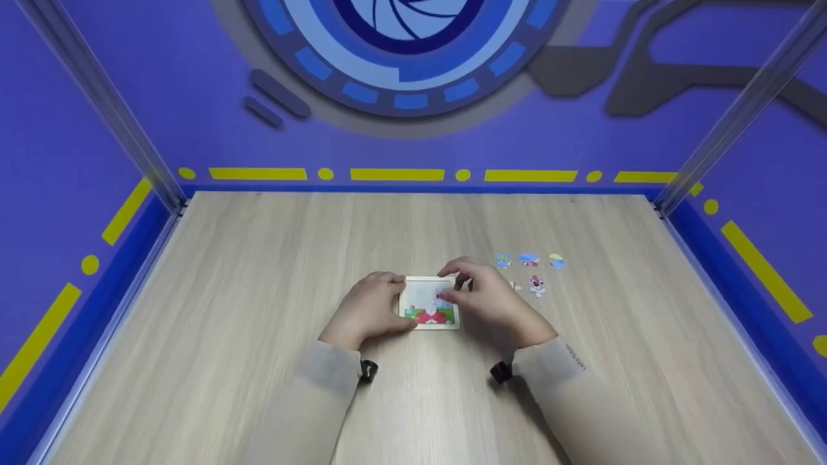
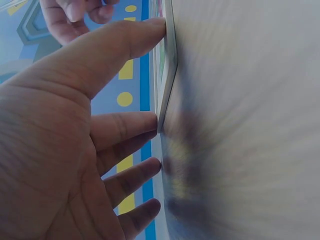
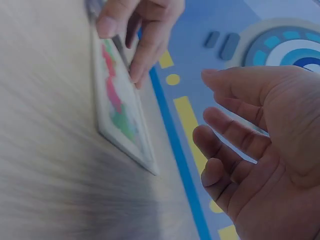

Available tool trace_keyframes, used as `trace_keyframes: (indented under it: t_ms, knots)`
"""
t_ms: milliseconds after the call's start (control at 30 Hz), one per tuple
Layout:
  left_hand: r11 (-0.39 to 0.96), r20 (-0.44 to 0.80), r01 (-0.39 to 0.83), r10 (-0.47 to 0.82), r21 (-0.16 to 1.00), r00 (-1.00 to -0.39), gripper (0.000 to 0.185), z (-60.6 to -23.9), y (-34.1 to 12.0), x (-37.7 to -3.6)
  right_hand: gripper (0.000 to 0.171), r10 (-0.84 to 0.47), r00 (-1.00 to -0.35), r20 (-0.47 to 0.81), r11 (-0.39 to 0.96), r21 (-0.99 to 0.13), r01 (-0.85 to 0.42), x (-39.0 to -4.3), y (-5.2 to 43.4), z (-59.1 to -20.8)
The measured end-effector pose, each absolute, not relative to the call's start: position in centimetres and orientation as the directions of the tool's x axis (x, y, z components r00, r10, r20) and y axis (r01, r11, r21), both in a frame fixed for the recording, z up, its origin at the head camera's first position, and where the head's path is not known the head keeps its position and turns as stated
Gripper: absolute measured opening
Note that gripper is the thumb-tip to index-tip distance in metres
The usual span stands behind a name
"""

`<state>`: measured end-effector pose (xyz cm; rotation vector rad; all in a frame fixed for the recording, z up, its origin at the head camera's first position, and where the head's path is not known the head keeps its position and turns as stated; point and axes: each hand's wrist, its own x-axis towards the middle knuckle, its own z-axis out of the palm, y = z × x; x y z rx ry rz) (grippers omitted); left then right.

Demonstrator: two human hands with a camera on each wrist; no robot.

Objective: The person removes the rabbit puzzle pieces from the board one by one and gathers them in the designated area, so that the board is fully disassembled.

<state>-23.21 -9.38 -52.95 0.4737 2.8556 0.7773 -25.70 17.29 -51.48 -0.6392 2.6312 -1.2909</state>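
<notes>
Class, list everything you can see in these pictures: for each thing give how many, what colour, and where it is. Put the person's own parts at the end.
Puzzle board: one, pale frame with a red, green and white picture, at the middle of the table between the hands.
Loose puzzle pieces: about five, small, blue, yellow, red and pink, lying right of the board.
Table: one, light wood grain, filling the enclosure floor.
Walls: purple, with yellow dashes and dots and a blue circular emblem at the back.
Metal posts: two, silver, at the back corners.
Sleeves: two, beige, at the lower edge.
Left hand: one, fingertips pressing the board's left edge.
Right hand: one, fingers loosely curled just over the board's right side; a held piece cannot be told.
</notes>
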Motion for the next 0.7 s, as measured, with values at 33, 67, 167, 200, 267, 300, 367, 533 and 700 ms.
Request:
trace_keyframes:
  t_ms: [33,67,167,200,267,300,367,533,700]
  knots:
    - [0.818,-0.057,0.262,0.336,0.512,-0.940,0.079,-53.0,-9.4,-23.2,0.033,-0.438,-0.897,0.053,0.541,-0.782,-0.310,-25.7,17.2,-51.7]
    - [0.820,-0.060,0.260,0.336,0.511,-0.940,0.079,-53.0,-9.4,-23.2,0.033,-0.444,-0.894,0.051,0.540,-0.782,-0.313,-25.7,17.2,-51.9]
    - [0.821,-0.061,0.262,0.338,0.507,-0.939,0.081,-53.0,-9.4,-23.2,0.034,-0.458,-0.888,0.040,0.558,-0.765,-0.321,-25.7,17.1,-52.5]
    - [0.821,-0.061,0.264,0.339,0.507,-0.939,0.082,-53.1,-9.4,-23.2,0.033,-0.463,-0.886,0.039,0.565,-0.757,-0.329,-25.7,17.0,-52.7]
    - [0.820,-0.058,0.270,0.344,0.505,-0.937,0.082,-53.1,-9.4,-23.2,0.031,-0.470,-0.882,0.037,0.586,-0.734,-0.343,-25.7,17.0,-53.1]
    - [0.819,-0.055,0.273,0.346,0.504,-0.936,0.082,-53.1,-9.4,-23.2,0.030,-0.474,-0.880,0.033,0.595,-0.724,-0.348,-25.7,17.0,-53.3]
    - [0.819,-0.054,0.278,0.350,0.502,-0.935,0.082,-53.0,-9.4,-23.2,0.031,-0.487,-0.873,0.025,0.613,-0.702,-0.362,-25.7,16.9,-53.5]
    - [0.820,-0.043,0.290,0.356,0.494,-0.933,0.082,-53.0,-9.4,-23.1,0.033,-0.512,-0.858,0.024,0.647,-0.646,-0.404,-25.8,16.7,-54.0]
    - [0.819,-0.043,0.287,0.354,0.496,-0.934,0.082,-53.0,-9.3,-23.1,0.031,-0.525,-0.851,0.024,0.666,-0.611,-0.428,-25.7,16.7,-54.2]
